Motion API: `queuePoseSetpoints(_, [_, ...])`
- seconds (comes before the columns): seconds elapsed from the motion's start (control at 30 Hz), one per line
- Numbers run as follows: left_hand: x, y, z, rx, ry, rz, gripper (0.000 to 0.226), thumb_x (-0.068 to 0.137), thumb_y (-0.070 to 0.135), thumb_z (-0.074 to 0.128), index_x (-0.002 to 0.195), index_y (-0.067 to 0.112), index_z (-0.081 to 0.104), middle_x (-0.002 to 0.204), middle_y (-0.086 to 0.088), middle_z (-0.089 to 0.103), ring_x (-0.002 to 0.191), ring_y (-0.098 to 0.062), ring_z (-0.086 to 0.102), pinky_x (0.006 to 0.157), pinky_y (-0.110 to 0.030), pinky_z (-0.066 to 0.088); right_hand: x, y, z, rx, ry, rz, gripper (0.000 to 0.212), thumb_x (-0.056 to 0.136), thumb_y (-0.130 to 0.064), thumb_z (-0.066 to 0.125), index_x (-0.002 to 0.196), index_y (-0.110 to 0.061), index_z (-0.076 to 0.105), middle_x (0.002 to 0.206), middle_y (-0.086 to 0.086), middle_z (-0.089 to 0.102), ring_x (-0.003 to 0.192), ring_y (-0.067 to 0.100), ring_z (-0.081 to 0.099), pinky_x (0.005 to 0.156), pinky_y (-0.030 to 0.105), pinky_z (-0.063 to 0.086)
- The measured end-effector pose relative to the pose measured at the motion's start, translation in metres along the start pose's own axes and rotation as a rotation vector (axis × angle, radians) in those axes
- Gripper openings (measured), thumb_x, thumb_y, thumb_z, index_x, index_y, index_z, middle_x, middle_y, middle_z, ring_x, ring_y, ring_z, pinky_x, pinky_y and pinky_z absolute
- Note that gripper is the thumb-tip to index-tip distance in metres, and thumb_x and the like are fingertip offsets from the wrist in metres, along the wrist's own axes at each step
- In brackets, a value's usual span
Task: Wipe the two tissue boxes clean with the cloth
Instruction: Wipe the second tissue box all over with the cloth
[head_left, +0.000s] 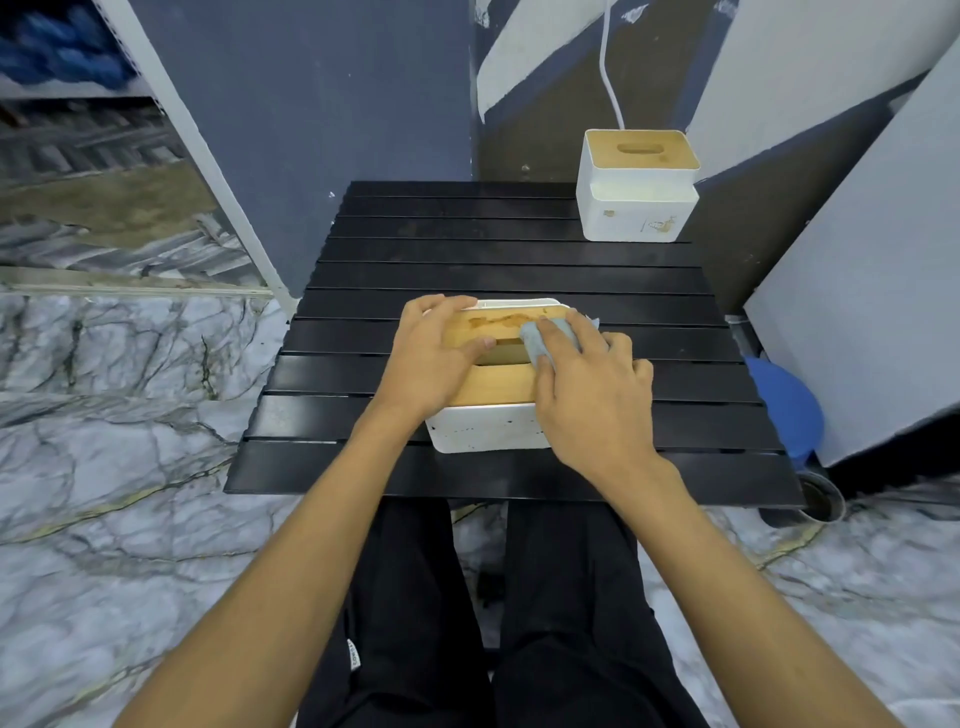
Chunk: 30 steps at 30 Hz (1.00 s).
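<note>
A white tissue box with a wooden lid (498, 387) lies near the front middle of the black slatted table (498, 270). A brownish smear marks the far part of its lid. My left hand (439, 353) rests flat on the lid's left side, steadying the box. My right hand (592, 395) presses a light blue cloth (545, 332) onto the lid's right side, fingers spread over it. A second white tissue box with a wooden lid (636, 192) stands upright at the table's far right corner, apart from both hands.
A white cable (608, 67) hangs down behind the far box. Grey panels (852, 291) lean close along the table's right side. A blue object (784, 400) and a dark cup (821, 499) sit on the marble floor by the right edge. My legs are under the front edge.
</note>
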<state>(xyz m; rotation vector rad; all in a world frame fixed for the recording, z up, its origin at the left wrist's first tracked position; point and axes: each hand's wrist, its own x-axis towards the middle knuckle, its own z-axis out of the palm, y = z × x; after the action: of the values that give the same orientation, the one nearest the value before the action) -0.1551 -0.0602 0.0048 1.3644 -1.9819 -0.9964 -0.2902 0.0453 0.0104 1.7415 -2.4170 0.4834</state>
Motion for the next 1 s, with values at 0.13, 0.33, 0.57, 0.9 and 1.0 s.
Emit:
queuePoseSetpoints(0.13, [0.001, -0.001, -0.002, -0.019, 0.002, -0.027, 0.046, 0.091, 0.038, 0.070, 0.134, 0.037, 0.056, 0.143, 0.004, 0.042, 0.122, -0.008, 0.041, 0.089, -0.014, 0.030, -0.007, 0.003, -0.005, 0.035, -0.021, -0.025, 0.041, 0.099, -0.030, 0.040, 0.139, -0.026, 0.044, 0.151, 0.000, 0.037, 0.110, 0.032, 0.047, 0.081, 0.045, 0.040])
queuePoseSetpoints(0.33, [-0.001, -0.001, -0.002, 0.014, -0.007, -0.044, 0.045, 0.091, 0.039, 0.069, 0.134, 0.040, 0.056, 0.164, -0.001, 0.019, 0.149, -0.017, 0.021, 0.101, -0.023, 0.020, -0.023, 0.003, -0.008, 0.012, -0.026, -0.025, 0.041, 0.099, -0.033, 0.038, 0.140, -0.027, 0.043, 0.152, 0.000, 0.036, 0.112, 0.030, 0.047, 0.082, 0.047, 0.042])
queuePoseSetpoints(0.57, [0.002, -0.004, -0.001, 0.023, 0.019, -0.038, 0.042, 0.092, 0.040, 0.067, 0.133, 0.040, 0.056, 0.158, -0.002, 0.032, 0.146, -0.014, 0.025, 0.099, -0.019, 0.019, 0.013, -0.003, 0.001, -0.010, -0.050, 0.016, 0.040, 0.099, -0.029, 0.041, 0.138, -0.025, 0.047, 0.151, 0.003, 0.038, 0.114, 0.032, 0.047, 0.084, 0.046, 0.038])
queuePoseSetpoints(0.9, [0.005, -0.006, -0.001, 0.024, -0.004, -0.018, 0.037, 0.094, 0.035, 0.065, 0.130, 0.039, 0.055, 0.154, -0.002, 0.035, 0.139, -0.018, 0.035, 0.098, -0.022, 0.026, -0.007, 0.004, -0.011, -0.030, -0.054, -0.057, 0.040, 0.100, -0.029, 0.040, 0.139, -0.023, 0.045, 0.148, 0.004, 0.040, 0.111, 0.035, 0.048, 0.082, 0.046, 0.038])
queuePoseSetpoints(1.0, [0.005, -0.007, -0.001, 0.019, 0.000, -0.022, 0.037, 0.095, 0.034, 0.065, 0.130, 0.039, 0.056, 0.155, -0.003, 0.034, 0.141, -0.019, 0.033, 0.100, -0.023, 0.026, 0.029, -0.001, -0.002, -0.057, -0.132, -0.025, 0.044, 0.103, -0.030, 0.034, 0.146, -0.022, 0.037, 0.155, 0.006, 0.033, 0.122, 0.038, 0.042, 0.094, 0.050, 0.036])
